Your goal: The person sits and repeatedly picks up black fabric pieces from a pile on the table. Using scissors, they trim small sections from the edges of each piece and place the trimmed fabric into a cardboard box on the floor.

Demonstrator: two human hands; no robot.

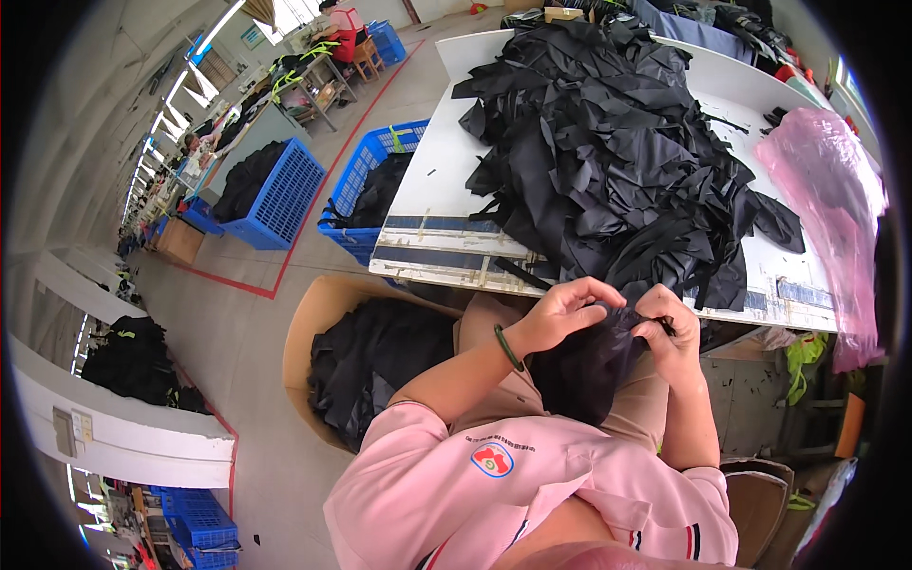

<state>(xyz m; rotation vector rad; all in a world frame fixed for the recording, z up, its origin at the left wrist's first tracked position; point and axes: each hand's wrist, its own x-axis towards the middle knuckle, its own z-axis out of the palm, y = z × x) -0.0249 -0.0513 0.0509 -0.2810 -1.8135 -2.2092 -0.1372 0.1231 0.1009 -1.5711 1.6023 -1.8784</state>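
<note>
A thin, dark piece of black fabric [591, 372] hangs over my lap, just in front of the table's near edge. My right hand [671, 331] pinches its upper edge between thumb and bent fingers. Close beside it, my left hand [568, 312] is curled, its fingertips closed at the same edge; part of that grip is hidden. A green bangle [508, 348] circles my left wrist. Beyond both hands, a big heap of loose black fabric pieces [608, 142] covers much of the white table [432, 180], some reaching its front edge.
At my left stands an open cardboard box [302, 337] filled with black fabric. Blue plastic crates [285, 195] holding dark cloth stand on the floor farther left. A pink plastic bag [826, 180] drapes over the table's right end. Another person [347, 27] sits far back.
</note>
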